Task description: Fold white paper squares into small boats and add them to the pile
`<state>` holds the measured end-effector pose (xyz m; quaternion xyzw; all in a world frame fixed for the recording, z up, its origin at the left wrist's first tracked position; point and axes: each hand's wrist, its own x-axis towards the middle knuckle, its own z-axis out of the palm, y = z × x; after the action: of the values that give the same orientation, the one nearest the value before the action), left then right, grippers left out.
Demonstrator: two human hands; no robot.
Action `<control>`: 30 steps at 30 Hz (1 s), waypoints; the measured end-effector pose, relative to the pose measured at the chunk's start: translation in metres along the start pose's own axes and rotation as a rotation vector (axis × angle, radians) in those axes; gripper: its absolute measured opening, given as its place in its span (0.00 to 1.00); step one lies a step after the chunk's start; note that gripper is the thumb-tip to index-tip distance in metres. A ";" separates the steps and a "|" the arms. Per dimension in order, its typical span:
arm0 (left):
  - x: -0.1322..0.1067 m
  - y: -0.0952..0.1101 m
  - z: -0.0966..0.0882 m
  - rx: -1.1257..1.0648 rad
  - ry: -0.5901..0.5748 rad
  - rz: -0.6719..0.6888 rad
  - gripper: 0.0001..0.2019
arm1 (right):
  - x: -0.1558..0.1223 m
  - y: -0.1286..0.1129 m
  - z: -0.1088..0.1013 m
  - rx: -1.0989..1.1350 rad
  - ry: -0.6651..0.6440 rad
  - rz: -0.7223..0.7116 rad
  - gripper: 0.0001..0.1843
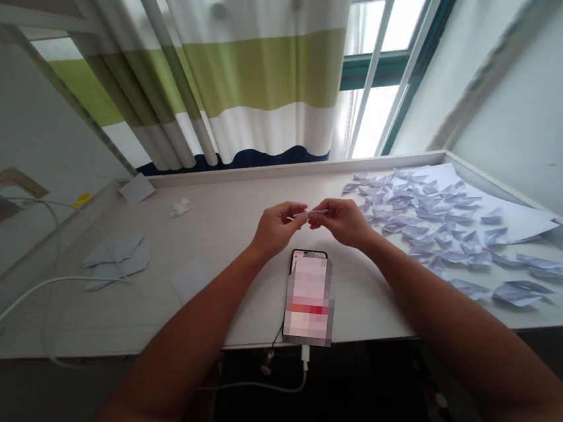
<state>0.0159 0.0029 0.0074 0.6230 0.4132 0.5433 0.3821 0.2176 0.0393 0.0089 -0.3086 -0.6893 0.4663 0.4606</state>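
Note:
Both my hands meet above the middle of the white desk. My left hand and my right hand each pinch one end of a small folded piece of white paper, held edge-on between the fingertips. Just below my hands a phone lies flat on the desk with its screen lit. A large spread of several folded paper boats covers the desk to the right of my right hand.
Loose white paper pieces and a square sheet lie left of me, with a crumpled scrap farther back. A white cable loops on the left; another cable hangs from the phone. Striped curtain and window stand behind.

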 end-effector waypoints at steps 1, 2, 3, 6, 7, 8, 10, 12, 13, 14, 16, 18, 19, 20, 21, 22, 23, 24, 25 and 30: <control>0.000 0.001 0.000 0.022 -0.004 0.007 0.14 | 0.000 0.000 0.000 -0.003 -0.002 0.000 0.25; 0.000 0.002 0.000 0.042 -0.007 0.017 0.13 | 0.000 0.000 0.001 -0.007 -0.003 -0.002 0.25; 0.000 0.004 0.000 0.055 -0.007 0.027 0.12 | 0.000 0.000 0.001 -0.013 -0.002 -0.006 0.25; 0.000 0.004 0.001 0.065 0.008 0.041 0.12 | 0.000 0.002 0.002 -0.033 0.015 -0.012 0.25; 0.000 0.004 0.001 0.067 0.006 0.037 0.13 | 0.001 0.002 0.002 -0.036 0.017 -0.011 0.25; 0.001 0.003 0.001 0.069 -0.005 0.031 0.13 | 0.001 0.002 0.001 -0.037 0.015 -0.010 0.25; 0.000 0.002 0.002 0.077 -0.046 0.024 0.14 | 0.002 0.002 -0.001 -0.032 -0.008 -0.008 0.23; 0.000 0.001 0.002 0.103 -0.066 0.052 0.15 | 0.002 0.001 -0.002 -0.014 -0.044 -0.002 0.23; -0.001 0.001 0.003 0.127 -0.050 0.084 0.15 | 0.002 0.001 -0.002 0.002 -0.056 0.001 0.23; -0.002 0.002 0.003 0.158 -0.022 0.122 0.15 | 0.003 0.000 -0.001 0.024 -0.061 0.005 0.24; -0.002 0.005 0.004 0.219 0.035 0.189 0.14 | 0.002 -0.002 0.000 0.082 -0.052 0.019 0.26; -0.003 0.006 0.004 0.249 0.072 0.225 0.14 | 0.002 -0.004 0.002 0.145 -0.035 0.043 0.28; -0.003 0.007 0.004 0.250 0.084 0.234 0.15 | 0.002 -0.005 0.002 0.173 -0.026 0.058 0.29; -0.003 0.007 0.004 0.248 0.089 0.242 0.15 | 0.001 -0.006 0.002 0.196 -0.016 0.073 0.30; -0.004 0.007 0.004 0.245 0.091 0.250 0.14 | 0.001 -0.008 0.002 0.214 -0.002 0.085 0.30; -0.004 0.007 0.005 0.241 0.089 0.259 0.14 | 0.001 -0.009 0.002 0.228 0.014 0.093 0.30; -0.004 0.007 0.005 0.238 0.079 0.267 0.14 | 0.000 -0.009 0.001 0.238 0.029 0.097 0.30; -0.005 0.007 0.005 0.235 0.065 0.270 0.13 | 0.000 -0.010 0.000 0.248 0.042 0.099 0.30; -0.006 0.007 0.006 0.232 0.051 0.268 0.12 | 0.000 -0.010 0.000 0.256 0.052 0.098 0.30; -0.008 0.011 0.011 0.112 -0.006 0.095 0.14 | 0.000 -0.006 -0.001 0.278 0.064 0.092 0.31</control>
<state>0.0271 -0.0087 0.0131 0.6638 0.4117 0.5350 0.3220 0.2188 0.0371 0.0149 -0.2878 -0.5884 0.5677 0.4988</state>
